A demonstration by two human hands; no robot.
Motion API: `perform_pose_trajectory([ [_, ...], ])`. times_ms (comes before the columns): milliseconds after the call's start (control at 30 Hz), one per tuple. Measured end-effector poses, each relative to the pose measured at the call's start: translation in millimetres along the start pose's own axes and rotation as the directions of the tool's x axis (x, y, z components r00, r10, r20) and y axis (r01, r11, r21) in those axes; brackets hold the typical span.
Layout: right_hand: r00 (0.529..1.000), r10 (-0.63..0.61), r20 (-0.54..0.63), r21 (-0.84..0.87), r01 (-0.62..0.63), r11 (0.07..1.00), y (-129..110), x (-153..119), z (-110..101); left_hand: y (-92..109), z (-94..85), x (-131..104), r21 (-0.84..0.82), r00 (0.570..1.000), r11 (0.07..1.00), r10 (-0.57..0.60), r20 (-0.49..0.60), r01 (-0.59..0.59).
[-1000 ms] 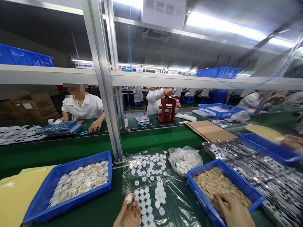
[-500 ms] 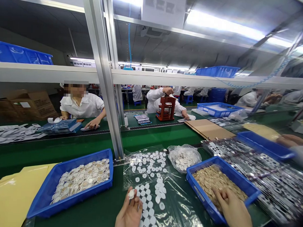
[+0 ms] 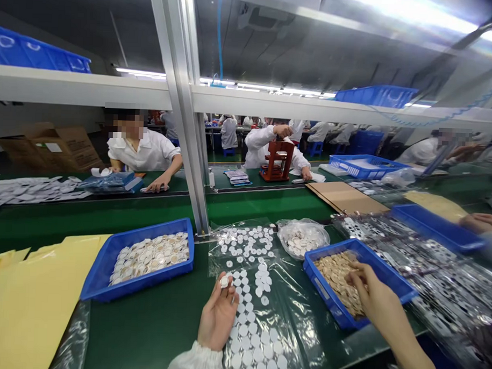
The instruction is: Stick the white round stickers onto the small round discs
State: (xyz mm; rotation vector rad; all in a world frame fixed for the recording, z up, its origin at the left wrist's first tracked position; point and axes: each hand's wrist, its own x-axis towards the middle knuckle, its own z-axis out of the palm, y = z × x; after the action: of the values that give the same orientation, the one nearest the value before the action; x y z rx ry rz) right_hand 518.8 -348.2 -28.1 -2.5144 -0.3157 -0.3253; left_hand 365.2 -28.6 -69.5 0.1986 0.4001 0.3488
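My left hand (image 3: 219,315) is palm up at the lower middle, a small round white disc (image 3: 224,281) held at its fingertips. Beside it, rows of white discs (image 3: 260,346) lie on clear plastic film. Over a blue tray (image 3: 326,300) of tan discs (image 3: 337,274) is my right hand (image 3: 367,291), fingers bent together at the discs; whether a disc is between them is too small to tell. A clear bag of white discs (image 3: 302,239) sits behind that tray. To the left, another blue tray (image 3: 97,284) holds many white and tan discs (image 3: 152,256).
Yellow sheets (image 3: 36,301) lie at the left edge. A metal post (image 3: 186,112) rises beyond the trays. Wrapped metallic parts (image 3: 436,277) and an empty-looking blue tray (image 3: 434,226) are at the right, near another person's hand (image 3: 481,220). Two people work across the bench.
The view has tilted down and shifted, showing more of the bench and both forearms. My right hand's fingers have lifted slightly over the tan discs. My left hand still holds its disc.
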Motion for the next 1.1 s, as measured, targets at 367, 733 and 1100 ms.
perform_pose_trajectory([
  [367,0.878,-0.362,0.315,0.247,0.292,0.924,-105,-53,99,-14,-2.2,3,0.205,0.996,0.976,-0.057,-0.064,0.069],
  [733,0.914,-0.283,0.291,0.345,0.175,0.922,-98,-54,119,-9,0.0,3,0.213,0.995,0.973,-0.07,-0.067,0.083],
  [1100,0.857,-0.403,0.32,0.71,0.065,0.701,-163,-89,88,-41,27.8,-26,0.058,0.984,0.988,-0.138,-0.108,0.145],
])
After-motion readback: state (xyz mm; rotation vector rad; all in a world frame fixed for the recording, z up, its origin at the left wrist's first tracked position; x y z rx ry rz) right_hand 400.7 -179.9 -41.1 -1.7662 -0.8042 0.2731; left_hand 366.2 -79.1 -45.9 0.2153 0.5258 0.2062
